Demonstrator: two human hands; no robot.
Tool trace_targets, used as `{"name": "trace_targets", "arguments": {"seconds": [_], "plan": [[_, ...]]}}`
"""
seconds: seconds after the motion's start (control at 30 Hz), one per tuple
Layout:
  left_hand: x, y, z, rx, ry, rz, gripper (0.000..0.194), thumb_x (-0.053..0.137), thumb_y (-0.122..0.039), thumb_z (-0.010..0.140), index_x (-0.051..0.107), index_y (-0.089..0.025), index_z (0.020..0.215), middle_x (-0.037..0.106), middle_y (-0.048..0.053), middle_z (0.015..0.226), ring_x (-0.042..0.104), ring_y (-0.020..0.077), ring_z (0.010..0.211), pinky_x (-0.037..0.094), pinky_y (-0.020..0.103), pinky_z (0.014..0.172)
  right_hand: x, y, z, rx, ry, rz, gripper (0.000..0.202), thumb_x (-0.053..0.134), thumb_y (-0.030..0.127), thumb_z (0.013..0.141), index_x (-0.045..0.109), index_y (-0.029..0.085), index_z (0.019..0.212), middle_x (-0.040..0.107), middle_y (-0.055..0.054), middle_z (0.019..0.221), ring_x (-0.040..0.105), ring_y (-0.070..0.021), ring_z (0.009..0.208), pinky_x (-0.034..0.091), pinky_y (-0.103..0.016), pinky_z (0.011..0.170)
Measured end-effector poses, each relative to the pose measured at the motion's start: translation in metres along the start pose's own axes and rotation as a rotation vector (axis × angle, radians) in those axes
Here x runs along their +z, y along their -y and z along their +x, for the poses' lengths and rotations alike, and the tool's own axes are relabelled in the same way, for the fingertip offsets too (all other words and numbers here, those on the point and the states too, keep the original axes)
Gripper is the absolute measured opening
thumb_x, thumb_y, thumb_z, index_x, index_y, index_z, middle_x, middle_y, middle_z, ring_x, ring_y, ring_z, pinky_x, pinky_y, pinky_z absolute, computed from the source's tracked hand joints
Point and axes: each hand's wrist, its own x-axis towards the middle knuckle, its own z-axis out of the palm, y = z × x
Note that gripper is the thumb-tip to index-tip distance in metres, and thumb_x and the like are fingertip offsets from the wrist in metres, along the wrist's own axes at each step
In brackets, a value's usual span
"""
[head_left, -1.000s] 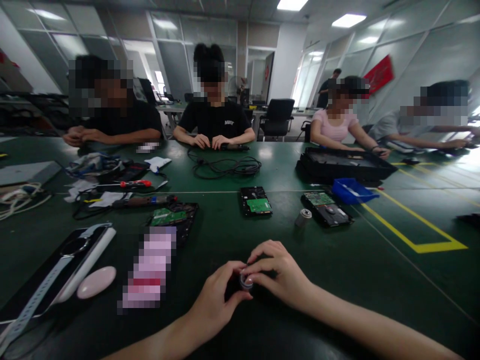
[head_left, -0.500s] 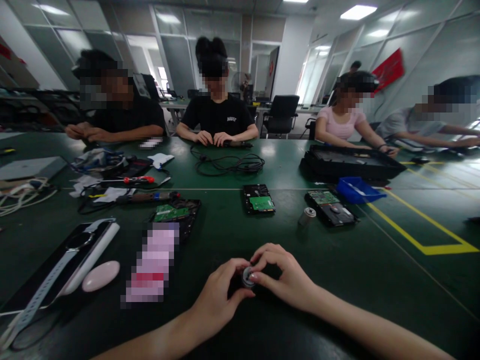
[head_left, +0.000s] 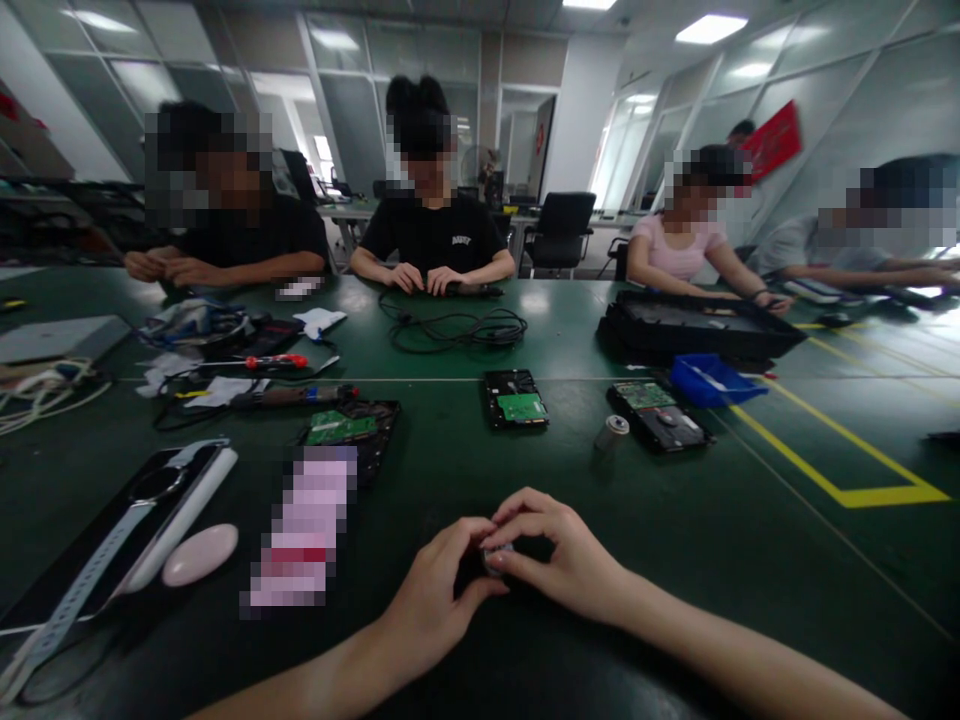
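Note:
A small round metal part sits between my two hands, low in the middle of the view. My left hand curls round it from the left, thumb below and fingers above. From the right, the thumb and fingers of my right hand pinch at its top and cover much of it. Farther back, a silvery cylinder stands beside a hard drive with a green board. Another hard drive lies straight ahead of my hands.
At left lie a pink oval object, a watch, a blurred pink item, a red-handled screwdriver and cables. A blue tray and black casing are back right. Several people sit across the table.
My right fingers have shifted slightly over the metal part, which now shows less of its top. The view has moved very slightly.

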Motion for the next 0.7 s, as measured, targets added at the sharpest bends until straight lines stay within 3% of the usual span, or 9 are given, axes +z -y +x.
{"name": "trace_targets", "arguments": {"seconds": [0.13, 0.3, 0.47, 0.6, 0.7], "plan": [[0.001, 0.000, 0.000, -0.011, -0.002, 0.016, 0.038, 0.073, -0.015, 0.079, 0.056, -0.026, 0.111, 0.068, 0.002, 0.105, 0.065, 0.0228, 0.097, 0.052, 0.036, 0.088, -0.006, 0.004, 0.003, -0.027, -0.030, -0.021, 0.008, 0.069, 0.023, 0.085, 0.075, 0.026, 0.090, 0.063, -0.002, 0.103, 0.061, -0.0175, 0.098, 0.048, -0.036, 0.089], [0.000, 0.000, 0.001, 0.014, 0.008, 0.008, 0.039, 0.073, -0.013, 0.079, 0.055, -0.026, 0.111, 0.068, 0.000, 0.102, 0.066, 0.0214, 0.094, 0.051, 0.035, 0.088, -0.040, 0.000, -0.008, -0.014, -0.083, -0.068, 0.010, 0.069, 0.025, 0.085, 0.075, 0.028, 0.093, 0.061, -0.004, 0.113, 0.058, -0.0199, 0.107, 0.047, -0.039, 0.095], [-0.002, 0.000, 0.002, 0.027, 0.020, 0.001, 0.038, 0.072, -0.013, 0.080, 0.055, -0.028, 0.111, 0.067, -0.001, 0.104, 0.065, 0.0206, 0.095, 0.051, 0.034, 0.088, -0.070, -0.028, -0.049, 0.142, 0.043, -0.235, 0.014, 0.066, 0.036, 0.087, 0.075, 0.033, 0.096, 0.051, -0.004, 0.136, 0.046, -0.0283, 0.126, 0.035, -0.056, 0.107], [-0.002, 0.001, 0.001, 0.024, 0.020, -0.003, 0.039, 0.072, -0.014, 0.080, 0.055, -0.027, 0.112, 0.067, 0.000, 0.106, 0.065, 0.0218, 0.097, 0.051, 0.037, 0.089, -0.074, -0.051, -0.072, 0.178, 0.125, -0.370, 0.017, 0.065, 0.042, 0.086, 0.076, 0.036, 0.098, 0.041, -0.003, 0.147, 0.035, -0.0340, 0.135, 0.030, -0.062, 0.107], [-0.001, 0.001, 0.000, 0.030, 0.021, -0.013, 0.038, 0.072, -0.015, 0.081, 0.054, -0.028, 0.113, 0.068, -0.001, 0.104, 0.065, 0.0214, 0.095, 0.051, 0.036, 0.089, -0.071, -0.062, -0.077, 0.163, 0.095, -0.389, 0.024, 0.067, 0.043, 0.085, 0.073, 0.036, 0.107, 0.040, -0.003, 0.150, 0.034, -0.0343, 0.137, 0.030, -0.059, 0.108]]}}
